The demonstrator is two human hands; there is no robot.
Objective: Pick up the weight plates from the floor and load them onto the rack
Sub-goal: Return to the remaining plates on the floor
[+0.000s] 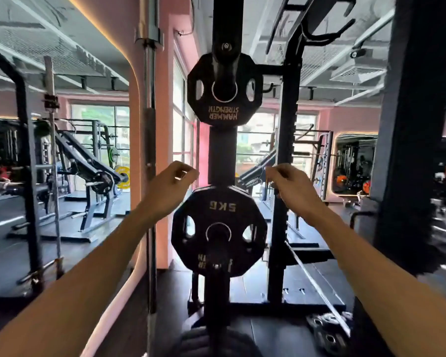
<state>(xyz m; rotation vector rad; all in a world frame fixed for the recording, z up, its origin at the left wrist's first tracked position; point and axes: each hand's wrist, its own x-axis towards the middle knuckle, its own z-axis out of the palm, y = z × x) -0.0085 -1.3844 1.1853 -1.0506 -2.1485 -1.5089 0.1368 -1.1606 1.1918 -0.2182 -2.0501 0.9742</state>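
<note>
Head view, mirrored gym, dark floor (281, 328), both hands (170, 186) (291, 186) loosely curled, holding nothing, above racked plate (218, 230)

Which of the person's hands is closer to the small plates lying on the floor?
Right. The right hand is raised above the floor plates, on their side; the left hand is across the rack post, farther away.

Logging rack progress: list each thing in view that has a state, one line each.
upper plate: hung on the rack post's top peg.
5 kg plate: on the lower peg, untouched.
left hand: loosely curled, empty.
right hand: loosely curled, empty.
floor plates: lying on the floor, not loaded.
</note>
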